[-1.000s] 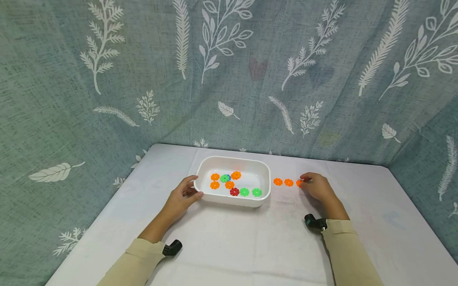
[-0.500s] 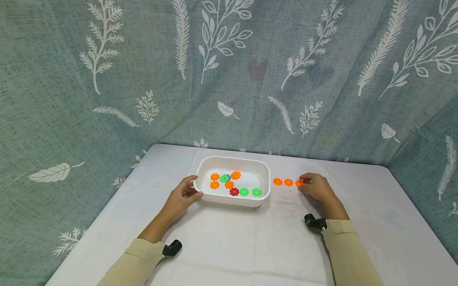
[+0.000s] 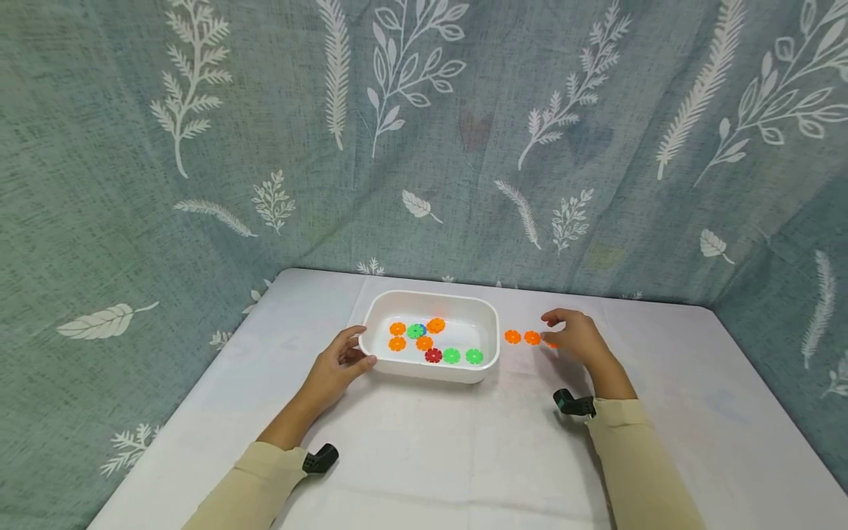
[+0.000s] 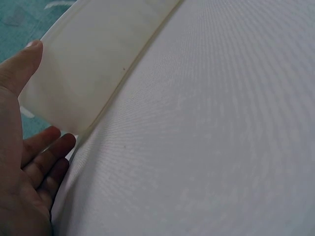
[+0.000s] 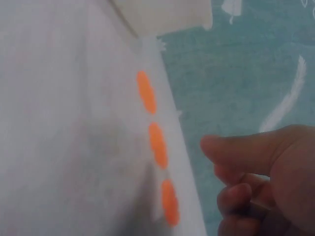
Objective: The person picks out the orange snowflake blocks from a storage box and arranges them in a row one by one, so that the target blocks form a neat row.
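Observation:
A white plastic tub [image 3: 490, 361] stands on the table, and my left hand [image 3: 334, 372] holds its left end, thumb on the near corner and fingers at the end wall. In the left wrist view the thumb [image 4: 30, 59] lies against the tub's wall [image 4: 93, 64]. Right of the tub, three orange notched discs lie in a row: a left one [image 3: 513, 336], a middle one [image 3: 532, 338] and a right one [image 3: 552, 344], partly hidden. My right hand [image 3: 578, 337] hovers over the right disc, holding nothing. The right wrist view shows its fingers [image 5: 236, 196] apart from the discs.
Inside the tub lie several notched discs: orange ones [image 3: 397, 344], green ones [image 3: 452, 356], a red one [image 3: 433, 355] and a mostly covered blue one. A leaf-patterned curtain [image 3: 424, 147] hangs behind the white-covered table [image 3: 424, 456].
My right hand has let go of the right orange disc and risen slightly, moving left. That disc now lies at the end of the row. The left hand and tub stay put.

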`<state>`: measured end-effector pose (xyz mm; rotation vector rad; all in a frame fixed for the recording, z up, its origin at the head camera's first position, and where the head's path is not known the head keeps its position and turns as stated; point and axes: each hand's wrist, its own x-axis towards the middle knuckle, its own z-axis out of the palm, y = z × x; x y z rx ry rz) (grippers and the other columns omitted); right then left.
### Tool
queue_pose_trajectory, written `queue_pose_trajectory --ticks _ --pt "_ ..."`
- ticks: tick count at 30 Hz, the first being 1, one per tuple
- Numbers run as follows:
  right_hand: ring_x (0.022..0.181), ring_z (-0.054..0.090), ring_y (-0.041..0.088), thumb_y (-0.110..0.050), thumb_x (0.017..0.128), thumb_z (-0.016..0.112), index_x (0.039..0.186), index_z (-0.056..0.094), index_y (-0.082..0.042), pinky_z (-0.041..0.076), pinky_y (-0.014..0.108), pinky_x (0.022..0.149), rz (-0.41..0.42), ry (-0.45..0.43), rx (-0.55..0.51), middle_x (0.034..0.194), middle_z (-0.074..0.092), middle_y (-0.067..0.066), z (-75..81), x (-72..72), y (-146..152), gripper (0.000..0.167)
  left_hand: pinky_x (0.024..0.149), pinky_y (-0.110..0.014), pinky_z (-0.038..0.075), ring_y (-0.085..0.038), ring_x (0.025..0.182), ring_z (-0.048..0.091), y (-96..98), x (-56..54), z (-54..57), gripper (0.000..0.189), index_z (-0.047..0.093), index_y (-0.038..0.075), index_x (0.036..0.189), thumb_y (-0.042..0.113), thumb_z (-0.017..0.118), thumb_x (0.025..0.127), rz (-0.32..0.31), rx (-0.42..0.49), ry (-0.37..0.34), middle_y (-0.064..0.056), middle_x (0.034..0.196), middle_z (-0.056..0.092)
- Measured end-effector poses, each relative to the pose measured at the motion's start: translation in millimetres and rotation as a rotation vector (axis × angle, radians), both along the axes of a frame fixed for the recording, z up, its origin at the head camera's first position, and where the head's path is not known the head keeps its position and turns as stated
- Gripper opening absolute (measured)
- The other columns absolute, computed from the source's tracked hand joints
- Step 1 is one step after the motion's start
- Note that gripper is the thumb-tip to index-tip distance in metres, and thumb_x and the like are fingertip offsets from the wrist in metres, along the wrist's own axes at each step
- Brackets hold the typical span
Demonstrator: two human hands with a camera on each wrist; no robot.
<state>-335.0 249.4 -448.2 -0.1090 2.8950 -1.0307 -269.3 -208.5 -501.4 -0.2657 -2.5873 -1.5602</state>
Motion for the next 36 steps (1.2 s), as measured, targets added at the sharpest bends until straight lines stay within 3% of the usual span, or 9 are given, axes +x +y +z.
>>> queue_pose_trajectory --ticks 6,22,36 --pt "0.095 0.058 0.03 -0.014 0.09 0.07 0.126 0.062 -0.006 0.051 0.038 0.072 0.013 0.017 -0.031 0.12 0.062 0.015 14.7 -6.3 -24.5 0.038 0.088 -0.047 0.047 -0.022 0.101 0.06 -3.5 -3.2 1.8 0.074 0.043 0.025 0.143 0.052 0.074 0.082 0.0 0.0 0.019 -0.005 0.13 0.061" --pt "0.095 0.057 0.026 -0.016 0.092 0.069 0.126 0.063 -0.01 0.05 0.038 0.076 0.164 0.047 -0.101 0.105 0.064 0.004 45.0 -15.6 -97.3 0.036 0.09 -0.047 0.045 -0.022 0.102 0.06 -7.0 0.1 4.7 0.076 0.042 0.023 0.145 0.05 0.074 0.083 0.008 -0.009 0.001 -0.008 0.133 0.058" --pt "0.09 0.056 0.023 -0.015 0.093 0.068 0.124 0.064 -0.007 0.047 0.039 0.074 0.274 0.033 -0.103 0.099 0.062 0.003 37.9 -22.2 -134.9 0.032 0.088 -0.044 0.047 -0.02 0.1 0.06 -0.9 6.7 1.1 0.074 0.043 0.027 0.143 0.055 0.073 0.081 0.012 0.0 -0.006 -0.005 0.131 0.059"
